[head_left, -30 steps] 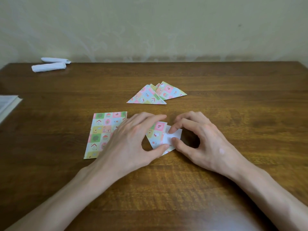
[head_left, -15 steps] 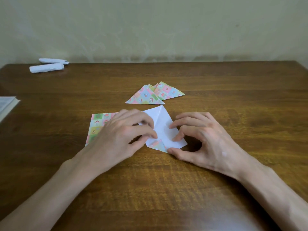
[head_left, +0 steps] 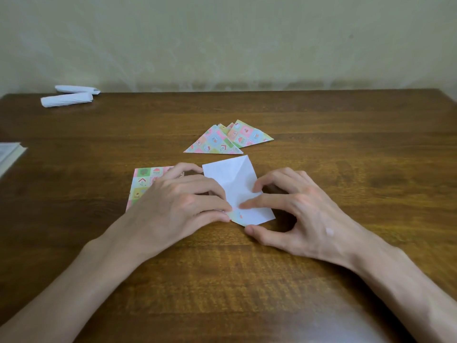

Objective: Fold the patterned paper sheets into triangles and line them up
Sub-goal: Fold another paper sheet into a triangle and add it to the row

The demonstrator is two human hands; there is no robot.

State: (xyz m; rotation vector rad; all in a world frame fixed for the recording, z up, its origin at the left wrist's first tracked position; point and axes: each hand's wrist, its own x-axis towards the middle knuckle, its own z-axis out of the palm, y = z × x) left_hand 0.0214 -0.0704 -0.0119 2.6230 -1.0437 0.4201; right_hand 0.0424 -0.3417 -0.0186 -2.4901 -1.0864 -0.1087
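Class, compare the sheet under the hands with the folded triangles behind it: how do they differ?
The sheet shows mostly its white back; the triangles show pattern. The sheet is open and four-sided; the triangles are finished. The left hand pinches and the right hand presses the sheet; the triangles lie untouched. Both carry pastel print.

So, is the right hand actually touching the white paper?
Touching. The head view shows the right hand with a fingertip pressed down on the white paper, and its thumb against the paper's near corner.
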